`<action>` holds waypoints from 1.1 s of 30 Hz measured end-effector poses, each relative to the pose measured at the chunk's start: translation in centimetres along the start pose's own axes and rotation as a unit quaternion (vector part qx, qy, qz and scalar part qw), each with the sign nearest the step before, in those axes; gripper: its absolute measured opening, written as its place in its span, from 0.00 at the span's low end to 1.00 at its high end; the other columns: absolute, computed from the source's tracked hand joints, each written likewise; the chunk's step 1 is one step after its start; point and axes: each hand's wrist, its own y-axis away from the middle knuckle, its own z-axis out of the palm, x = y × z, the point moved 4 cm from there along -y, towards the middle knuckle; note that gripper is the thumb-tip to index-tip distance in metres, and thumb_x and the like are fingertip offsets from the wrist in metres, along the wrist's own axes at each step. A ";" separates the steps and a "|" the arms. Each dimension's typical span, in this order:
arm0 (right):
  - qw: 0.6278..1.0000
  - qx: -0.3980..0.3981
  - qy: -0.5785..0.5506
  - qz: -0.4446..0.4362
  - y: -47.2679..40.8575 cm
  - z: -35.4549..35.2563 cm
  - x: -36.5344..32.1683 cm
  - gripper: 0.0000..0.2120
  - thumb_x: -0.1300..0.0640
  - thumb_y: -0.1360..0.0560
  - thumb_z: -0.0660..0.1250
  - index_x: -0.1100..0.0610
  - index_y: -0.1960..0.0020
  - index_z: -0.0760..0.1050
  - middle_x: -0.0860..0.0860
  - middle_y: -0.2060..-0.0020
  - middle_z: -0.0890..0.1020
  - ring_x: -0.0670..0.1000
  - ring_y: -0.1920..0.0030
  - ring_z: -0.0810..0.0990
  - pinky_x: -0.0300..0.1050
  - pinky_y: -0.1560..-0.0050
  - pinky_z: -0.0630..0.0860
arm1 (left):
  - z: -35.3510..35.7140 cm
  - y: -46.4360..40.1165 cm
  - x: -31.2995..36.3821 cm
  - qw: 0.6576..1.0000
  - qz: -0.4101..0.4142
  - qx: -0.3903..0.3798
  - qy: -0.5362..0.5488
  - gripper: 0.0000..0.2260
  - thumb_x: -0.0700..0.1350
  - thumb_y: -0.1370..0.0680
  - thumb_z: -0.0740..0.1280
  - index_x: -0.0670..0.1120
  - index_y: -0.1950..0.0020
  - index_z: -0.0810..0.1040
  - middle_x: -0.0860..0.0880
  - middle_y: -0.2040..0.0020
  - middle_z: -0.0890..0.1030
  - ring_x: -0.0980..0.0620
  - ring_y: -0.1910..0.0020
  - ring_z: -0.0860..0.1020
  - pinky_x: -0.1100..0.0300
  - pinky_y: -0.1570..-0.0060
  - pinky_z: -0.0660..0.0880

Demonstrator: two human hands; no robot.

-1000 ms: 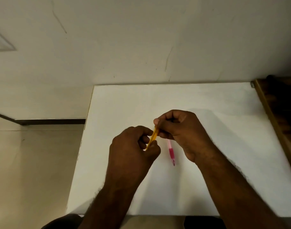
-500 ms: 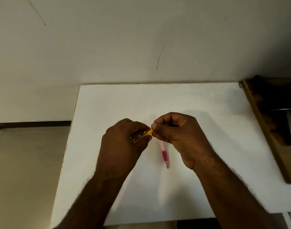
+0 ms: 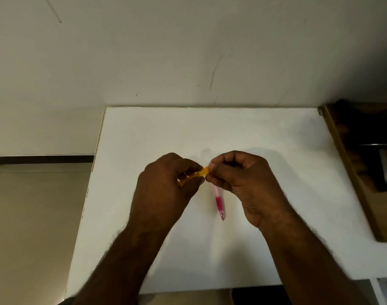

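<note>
Two pens: one slim translucent orange-yellow plastic pen (image 3: 198,174), one slim pink plastic pen with darker grip (image 3: 219,203). Two bare hands: left hand (image 3: 166,188), right hand (image 3: 243,183). One white rectangular tabletop (image 3: 232,130). One brown wooden frame (image 3: 353,172), right edge.

- The yellow pen (image 3: 194,175) is mostly covered by the left hand (image 3: 166,190) and its curled fingers.
- The pink pen (image 3: 219,201) has its top end hidden under the right hand (image 3: 243,179).
- A wooden unit (image 3: 344,155) runs off the right edge.
</note>
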 end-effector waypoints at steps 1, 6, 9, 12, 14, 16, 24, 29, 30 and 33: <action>1.000 -0.004 -0.002 0.001 -0.2 0.1 -0.2 0.05 0.68 0.27 0.75 0.59 0.57 0.85 0.56 0.62 0.88 0.55 0.59 0.89 0.42 0.57 0.84 | -0.1 -0.1 -0.1 1.000 -0.003 0.002 0.003 0.06 0.53 0.30 0.73 0.58 0.54 0.85 0.56 0.60 0.82 0.57 0.60 0.80 0.48 0.61 0.80; 1.000 0.001 -0.014 0.010 -1.0 0.2 -0.1 0.05 0.67 0.27 0.75 0.59 0.57 0.85 0.56 0.62 0.88 0.55 0.60 0.89 0.41 0.58 0.84 | -0.3 -0.4 -0.5 1.000 -0.020 0.005 -0.005 0.07 0.53 0.31 0.73 0.58 0.54 0.85 0.57 0.60 0.81 0.58 0.60 0.81 0.49 0.60 0.81; 1.000 0.022 -0.003 -0.008 -1.3 -0.5 0.1 0.05 0.66 0.27 0.76 0.58 0.56 0.85 0.55 0.61 0.88 0.55 0.59 0.89 0.48 0.53 0.86 | -0.7 -0.4 -1.1 0.999 -0.038 0.012 -0.007 0.06 0.52 0.30 0.74 0.58 0.54 0.86 0.58 0.60 0.82 0.59 0.60 0.81 0.50 0.59 0.81; 0.994 0.017 0.099 -0.054 -1.3 -0.4 0.3 0.06 0.64 0.28 0.76 0.53 0.58 0.85 0.52 0.64 0.88 0.53 0.61 0.88 0.56 0.49 0.85 | -1.0 -0.6 -1.2 0.999 -0.045 0.022 -0.004 0.07 0.52 0.30 0.75 0.58 0.53 0.86 0.59 0.59 0.82 0.59 0.59 0.80 0.50 0.58 0.81; 0.977 0.000 0.194 -0.088 -1.0 0.9 0.9 0.04 0.60 0.30 0.77 0.51 0.59 0.85 0.49 0.67 0.87 0.51 0.64 0.87 0.54 0.52 0.84 | -1.1 -0.6 -1.1 0.999 -0.043 0.025 0.001 0.07 0.52 0.30 0.74 0.58 0.53 0.86 0.58 0.59 0.82 0.59 0.59 0.81 0.49 0.58 0.81; 0.940 -0.007 0.316 -0.132 -0.6 2.2 1.5 0.02 0.54 0.29 0.77 0.50 0.59 0.85 0.45 0.66 0.86 0.48 0.62 0.86 0.47 0.54 0.82 | -1.0 -0.6 -1.0 0.999 -0.037 0.026 0.004 0.07 0.53 0.30 0.73 0.58 0.53 0.85 0.58 0.59 0.83 0.59 0.59 0.81 0.48 0.59 0.81; 0.855 -0.003 0.489 -0.170 0.1 4.1 2.3 0.07 0.51 0.21 0.68 0.50 0.49 0.84 0.53 0.42 0.86 0.55 0.36 0.81 0.43 0.39 0.74 | -0.8 -0.4 -1.0 1.000 -0.022 0.017 0.005 0.07 0.50 0.28 0.75 0.57 0.51 0.86 0.57 0.57 0.83 0.59 0.56 0.81 0.51 0.58 0.81; 0.985 0.008 0.159 -0.072 -1.1 1.3 0.6 0.05 0.59 0.23 0.72 0.52 0.54 0.85 0.49 0.62 0.88 0.50 0.59 0.88 0.43 0.54 0.83 | -0.8 -0.7 -0.7 1.000 -0.008 0.008 -0.023 0.07 0.47 0.28 0.77 0.56 0.52 0.86 0.55 0.59 0.82 0.56 0.58 0.80 0.50 0.59 0.79; 0.998 -0.015 0.059 -0.025 -1.1 1.2 0.5 0.04 0.60 0.22 0.72 0.54 0.52 0.85 0.51 0.61 0.88 0.52 0.59 0.89 0.43 0.54 0.84 | -0.8 -0.8 -0.7 1.000 -0.007 0.006 -0.028 0.07 0.47 0.28 0.77 0.55 0.51 0.86 0.55 0.59 0.82 0.56 0.58 0.80 0.51 0.58 0.79; 0.996 -0.055 -0.061 0.041 -1.0 1.5 0.7 0.04 0.61 0.23 0.72 0.59 0.50 0.85 0.57 0.58 0.89 0.56 0.55 0.89 0.43 0.53 0.85 | -0.9 -0.8 -0.5 0.998 0.013 0.002 -0.061 0.07 0.46 0.27 0.77 0.54 0.50 0.87 0.55 0.58 0.81 0.56 0.59 0.78 0.57 0.58 0.76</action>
